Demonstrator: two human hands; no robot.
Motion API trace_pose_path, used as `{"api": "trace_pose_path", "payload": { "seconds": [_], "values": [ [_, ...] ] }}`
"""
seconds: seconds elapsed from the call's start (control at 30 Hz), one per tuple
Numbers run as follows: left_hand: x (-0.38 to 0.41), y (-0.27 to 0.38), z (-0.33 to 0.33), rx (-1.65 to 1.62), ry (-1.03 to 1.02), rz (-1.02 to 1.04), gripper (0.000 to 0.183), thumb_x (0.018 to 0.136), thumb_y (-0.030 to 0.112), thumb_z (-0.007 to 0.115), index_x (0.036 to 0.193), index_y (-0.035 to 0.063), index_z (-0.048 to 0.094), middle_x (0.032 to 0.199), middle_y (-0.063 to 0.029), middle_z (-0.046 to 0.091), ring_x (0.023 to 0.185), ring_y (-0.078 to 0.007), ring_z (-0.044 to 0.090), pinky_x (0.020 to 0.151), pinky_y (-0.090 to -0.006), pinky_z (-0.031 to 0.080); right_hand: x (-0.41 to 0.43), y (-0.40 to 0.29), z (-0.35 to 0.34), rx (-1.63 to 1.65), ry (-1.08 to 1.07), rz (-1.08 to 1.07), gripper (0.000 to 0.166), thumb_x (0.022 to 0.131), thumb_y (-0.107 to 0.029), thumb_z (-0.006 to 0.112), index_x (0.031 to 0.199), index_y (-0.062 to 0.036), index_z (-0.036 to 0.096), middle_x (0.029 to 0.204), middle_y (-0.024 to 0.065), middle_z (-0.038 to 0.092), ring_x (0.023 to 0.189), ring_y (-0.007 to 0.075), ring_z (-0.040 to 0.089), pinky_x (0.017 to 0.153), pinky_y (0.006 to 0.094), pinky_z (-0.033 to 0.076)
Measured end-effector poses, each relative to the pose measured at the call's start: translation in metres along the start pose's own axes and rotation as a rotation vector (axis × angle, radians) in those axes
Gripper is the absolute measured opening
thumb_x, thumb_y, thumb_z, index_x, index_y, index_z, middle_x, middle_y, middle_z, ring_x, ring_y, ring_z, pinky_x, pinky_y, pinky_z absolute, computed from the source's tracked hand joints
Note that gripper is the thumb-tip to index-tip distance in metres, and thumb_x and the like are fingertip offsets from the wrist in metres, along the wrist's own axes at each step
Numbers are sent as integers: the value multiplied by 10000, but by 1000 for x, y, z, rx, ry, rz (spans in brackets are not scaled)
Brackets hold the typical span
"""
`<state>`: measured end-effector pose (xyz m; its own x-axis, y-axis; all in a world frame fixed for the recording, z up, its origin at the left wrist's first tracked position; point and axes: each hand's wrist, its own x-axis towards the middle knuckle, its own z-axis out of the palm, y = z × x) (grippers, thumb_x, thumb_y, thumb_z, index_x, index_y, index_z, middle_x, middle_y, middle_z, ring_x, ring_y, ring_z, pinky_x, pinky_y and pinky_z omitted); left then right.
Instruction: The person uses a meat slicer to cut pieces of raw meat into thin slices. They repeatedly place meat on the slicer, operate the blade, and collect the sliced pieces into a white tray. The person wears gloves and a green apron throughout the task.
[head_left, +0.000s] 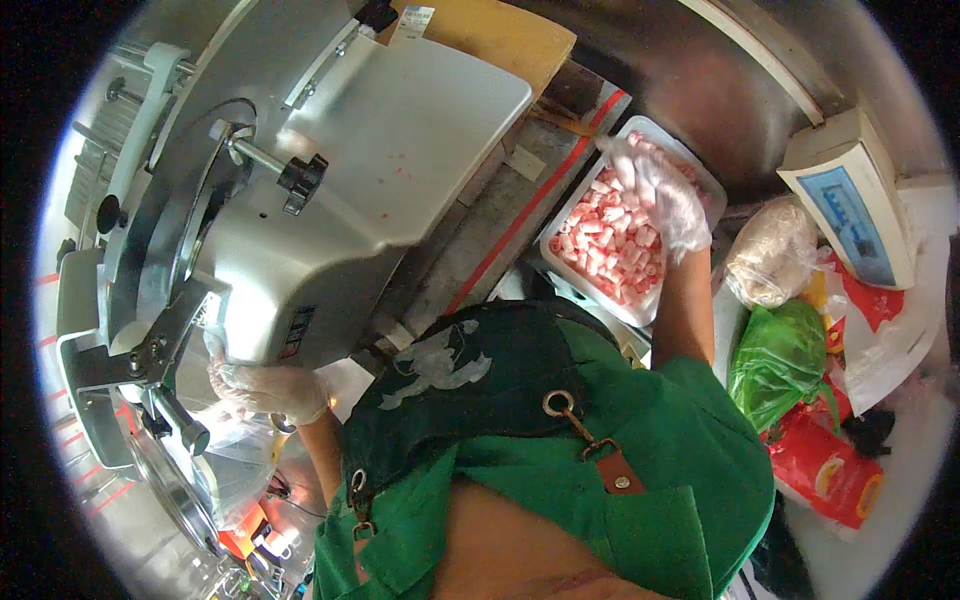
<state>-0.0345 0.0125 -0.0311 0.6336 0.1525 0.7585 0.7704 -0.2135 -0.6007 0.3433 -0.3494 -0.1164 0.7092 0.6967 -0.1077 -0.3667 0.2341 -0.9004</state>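
My right hand, in a clear plastic glove and a little blurred, is over the far right part of a white plastic tub of pinkish-red and white rolled meat pieces. Whether its fingers hold any pieces cannot be seen. At the lower left, my gloved left hand is beside the front of a metal meat slicer, below its carriage arm. The fingers of that hand lie partly behind glare, near clear plastic, and their grip is unclear. Small red scraps dot the slicer's flat top.
A black knob stands up from the slicer. Right of the tub are a white box with a blue panel, a tan bundle in clear plastic, a green plastic bag and a red packet. A metal wall rises behind the tub.
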Motion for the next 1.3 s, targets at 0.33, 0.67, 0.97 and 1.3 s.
{"api": "trace_pose_path", "payload": {
  "seconds": [0.33, 0.67, 0.97, 1.3],
  "values": [
    [-1, -9, 8, 0, -71, -20, 396, 891, 168, 455, 1201, -69, 395, 1113, -229, 506, 1034, -383, 504, 848, -492, 392, -39, 144, -25, -696, 4, 445, 470, 731, 16, 480, 1198, -24, 512, 987, 90, 611, 693, 161, 592, 617, 283, 492],
    [6, -13, 23, -343, -2, -239, 268, 922, 150, 377, 1035, -59, 501, 1020, -210, 531, 947, -344, 513, 818, -447, 405, 6, 144, -56, -1122, 302, 346, 479, 773, -273, 560, 1194, -48, 508, 1177, 167, 541, 1059, 273, 539, 896, 331, 414],
    [-11, -16, 21, -119, 0, -62, 270, 903, 85, 395, 1080, -108, 458, 1076, -250, 518, 968, -391, 518, 868, -450, 409, 1, 117, -65, -1016, 542, 436, 315, 815, -270, 530, 1034, -52, 588, 1029, 104, 589, 878, 234, 567, 714, 338, 464],
    [33, 6, -14, -940, -87, -694, 319, 928, 135, 325, 1065, -76, 520, 1073, -199, 525, 993, -305, 496, 886, -390, 380, 42, -34, 108, -281, 476, -51, 232, 826, -233, 622, 951, -38, 640, 852, -1, 611, 792, 66, 518, 735, 215, 409]
  ]
}}
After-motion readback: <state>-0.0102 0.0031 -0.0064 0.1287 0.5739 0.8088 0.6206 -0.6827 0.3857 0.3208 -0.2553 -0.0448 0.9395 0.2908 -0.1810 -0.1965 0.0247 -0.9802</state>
